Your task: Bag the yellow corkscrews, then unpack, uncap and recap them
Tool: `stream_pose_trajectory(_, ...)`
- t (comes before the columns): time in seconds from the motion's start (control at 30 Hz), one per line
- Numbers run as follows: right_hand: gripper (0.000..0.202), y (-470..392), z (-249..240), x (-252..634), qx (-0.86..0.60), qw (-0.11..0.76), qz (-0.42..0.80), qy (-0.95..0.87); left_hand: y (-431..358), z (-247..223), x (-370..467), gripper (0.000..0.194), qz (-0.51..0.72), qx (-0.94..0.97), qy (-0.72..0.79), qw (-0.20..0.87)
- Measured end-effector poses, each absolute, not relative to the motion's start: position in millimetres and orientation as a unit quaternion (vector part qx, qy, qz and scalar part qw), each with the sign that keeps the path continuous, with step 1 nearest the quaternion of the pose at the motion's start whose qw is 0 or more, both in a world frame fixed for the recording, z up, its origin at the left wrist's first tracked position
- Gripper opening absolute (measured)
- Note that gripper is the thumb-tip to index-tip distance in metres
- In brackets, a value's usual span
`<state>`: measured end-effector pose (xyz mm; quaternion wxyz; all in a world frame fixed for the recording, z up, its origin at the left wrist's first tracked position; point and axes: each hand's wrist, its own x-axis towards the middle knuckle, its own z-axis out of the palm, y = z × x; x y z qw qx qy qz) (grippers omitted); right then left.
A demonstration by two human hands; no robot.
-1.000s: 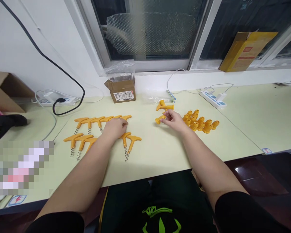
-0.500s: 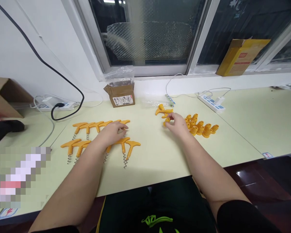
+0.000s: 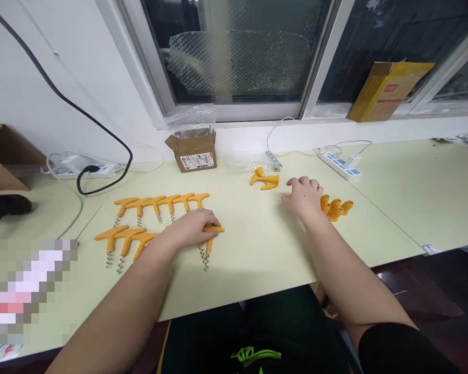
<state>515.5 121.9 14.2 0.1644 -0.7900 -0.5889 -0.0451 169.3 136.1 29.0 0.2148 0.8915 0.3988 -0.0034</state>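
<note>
Yellow-handled corkscrews with metal spirals lie in two rows on the left; several make up the back row [image 3: 156, 204]. My left hand [image 3: 197, 228] covers part of the front row, its thumb and fingers closed around the handle of the rightmost corkscrew [image 3: 219, 229]. My right hand [image 3: 304, 197] is spread, palm down, over the left part of a group of upright yellow ribbed sleeves [image 3: 335, 209]; what lies beneath it is hidden. Left of that hand, a small pile of yellow pieces [image 3: 271, 179] includes a handle and a sleeve.
Behind the rows stands an open cardboard box [image 3: 197, 151] with clear plastic. Power strips sit at the back right [image 3: 341, 165] and back left [image 3: 88, 169]. A black cable [image 3: 74, 109] hangs on the left. A yellow carton [image 3: 390, 92] leans on the window.
My left hand has come nearer and slightly right, onto the rightmost corkscrew. My right hand has moved right from beside the pile, fingers spreading; the sleeve it held no longer shows there.
</note>
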Motion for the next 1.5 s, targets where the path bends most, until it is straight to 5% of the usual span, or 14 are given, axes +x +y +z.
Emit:
stream_pose_trajectory(0.17, 0.048, 171.2, 22.1, 493.4, -0.699, 0.143, -0.035, -0.7, 133.1, 30.9, 167.5, 0.034, 0.002, 0.88, 0.418, 0.227)
stream_pose_trajectory(0.37, 0.046, 224.6, 7.3, 491.8, -0.731, -0.015, -0.028, -0.682, 130.7, 38.7, 155.2, 0.062, -0.004, 0.859, 0.459, 0.226)
stream_pose_trajectory(0.5, 0.04, 227.7, 3.6, 495.0, -0.732, -0.02, -0.042, -0.679, 131.5, 41.5, 148.7, 0.068, -0.03, 0.838, 0.489, 0.239)
stream_pose_trajectory(0.77, 0.028, 182.6, 18.9, 490.3, -0.712, 0.198, -0.035, -0.673, 131.0, 48.3, 148.0, 0.056, -0.068, 0.817, 0.516, 0.248)
stream_pose_trajectory(1.0, 0.024, 144.5, -1.6, 501.4, -0.586, 0.375, 0.157, -0.7, 136.2, 40.6, 146.0, 0.049, -0.028, 0.844, 0.483, 0.23)
stream_pose_trajectory(1.5, 0.032, 142.6, -11.0, 486.3, -0.523, 0.458, 0.304, -0.651, 135.1, 37.8, 157.5, 0.038, 0.031, 0.848, 0.486, 0.21)
